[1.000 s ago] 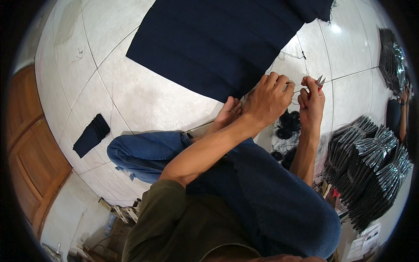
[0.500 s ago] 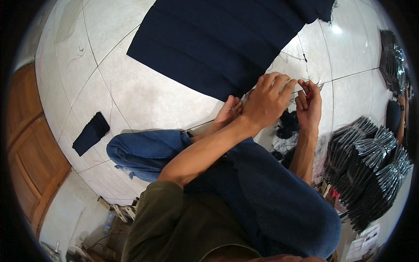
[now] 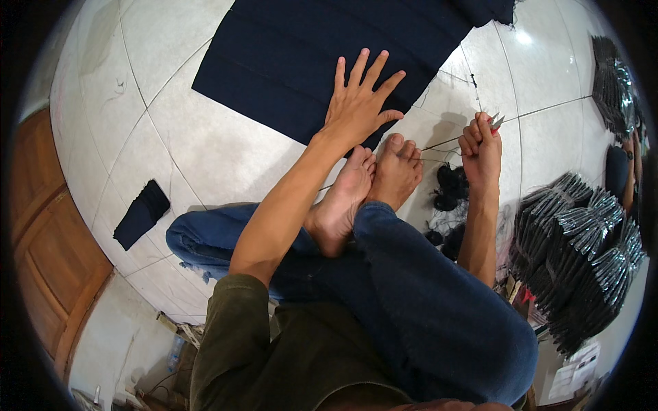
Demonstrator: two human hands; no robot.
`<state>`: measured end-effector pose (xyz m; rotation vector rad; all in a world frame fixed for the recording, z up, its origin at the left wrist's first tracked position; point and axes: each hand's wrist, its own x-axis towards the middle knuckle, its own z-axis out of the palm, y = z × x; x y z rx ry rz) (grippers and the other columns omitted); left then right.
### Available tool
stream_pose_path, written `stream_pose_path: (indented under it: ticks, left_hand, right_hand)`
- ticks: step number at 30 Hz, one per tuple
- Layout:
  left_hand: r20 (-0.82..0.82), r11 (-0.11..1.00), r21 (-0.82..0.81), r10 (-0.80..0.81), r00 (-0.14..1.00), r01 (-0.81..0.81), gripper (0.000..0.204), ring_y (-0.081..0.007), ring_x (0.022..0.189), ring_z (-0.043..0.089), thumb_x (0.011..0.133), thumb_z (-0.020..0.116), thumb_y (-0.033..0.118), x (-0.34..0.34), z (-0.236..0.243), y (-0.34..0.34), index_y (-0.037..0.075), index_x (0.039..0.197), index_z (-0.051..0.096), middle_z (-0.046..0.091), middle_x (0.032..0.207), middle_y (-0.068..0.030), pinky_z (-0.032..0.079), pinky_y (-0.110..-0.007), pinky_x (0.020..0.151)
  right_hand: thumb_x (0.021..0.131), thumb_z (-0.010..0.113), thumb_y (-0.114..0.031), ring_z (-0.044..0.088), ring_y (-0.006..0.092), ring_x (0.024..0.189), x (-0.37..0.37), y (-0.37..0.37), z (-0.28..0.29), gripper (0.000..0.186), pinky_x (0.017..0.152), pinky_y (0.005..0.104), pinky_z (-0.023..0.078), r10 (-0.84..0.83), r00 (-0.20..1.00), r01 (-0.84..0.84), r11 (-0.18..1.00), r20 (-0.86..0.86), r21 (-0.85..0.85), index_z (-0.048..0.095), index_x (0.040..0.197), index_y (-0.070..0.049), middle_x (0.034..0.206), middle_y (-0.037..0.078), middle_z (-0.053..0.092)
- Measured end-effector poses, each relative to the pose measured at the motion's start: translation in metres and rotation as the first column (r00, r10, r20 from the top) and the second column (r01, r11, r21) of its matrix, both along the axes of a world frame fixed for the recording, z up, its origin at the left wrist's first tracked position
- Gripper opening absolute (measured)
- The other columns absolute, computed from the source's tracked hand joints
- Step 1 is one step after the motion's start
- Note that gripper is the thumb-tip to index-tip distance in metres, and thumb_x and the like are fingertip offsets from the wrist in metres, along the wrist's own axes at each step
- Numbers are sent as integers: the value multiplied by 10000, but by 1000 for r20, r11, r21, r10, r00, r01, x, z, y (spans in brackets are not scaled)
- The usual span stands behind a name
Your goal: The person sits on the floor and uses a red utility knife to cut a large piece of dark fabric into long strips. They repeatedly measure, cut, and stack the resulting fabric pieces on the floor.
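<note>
A large piece of dark navy cloth [image 3: 274,75] lies on the tiled floor in front of me, with frayed threads along its right side. Over its near part my left hand [image 3: 358,103] is spread flat, fingers apart and holding nothing. To the right, my right hand [image 3: 482,147] is closed round small red-handled thread snips [image 3: 496,125], whose metal blades point up and away from me. Most of the handle is hidden in the fist. My bare feet [image 3: 397,171] rest at the cloth's near corner.
Clumps of black thread [image 3: 449,188] lie beside my right forearm. Stacks of dark, shiny wrapped bundles [image 3: 579,253] stand at the right, with another person's arm [image 3: 628,175] beyond. A small folded navy cloth [image 3: 142,214] lies at the left, near a wooden door [image 3: 62,253].
My left hand has moved left and away from my right hand, opening out over the cloth. My right hand stays on the right with the snips, turned slightly.
</note>
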<state>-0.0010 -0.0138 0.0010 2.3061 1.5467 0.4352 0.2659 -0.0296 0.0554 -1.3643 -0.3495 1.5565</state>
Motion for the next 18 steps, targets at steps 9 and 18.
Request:
stream_pose_path:
  ticks: [9, 18]
  left_hand:
    - [62, 998, -8, 61, 996, -61, 630, -387, 1529, 229, 895, 734, 460, 9, 13, -3, 219, 1454, 572, 330, 1642, -112, 153, -647, 1214]
    - [201, 993, 114, -35, 979, 12, 402, -376, 1458, 353, 894, 757, 349, 13, 3, 20, 218, 1271, 708, 478, 1542, -112, 275, -565, 1187]
  right_hand:
    - [997, 650, -269, 483, 68, 645, 9, -2, -25, 197, 545, 238, 364, 92, 847, -20, 990, 523, -142, 642, 988, -73, 786, 2, 547]
    - [979, 643, -263, 685, 376, 859, 7, -3, -12, 208, 754, 452, 529, 196, -285, -352, 889, 938, -293, 663, 1039, -64, 980, 137, 680]
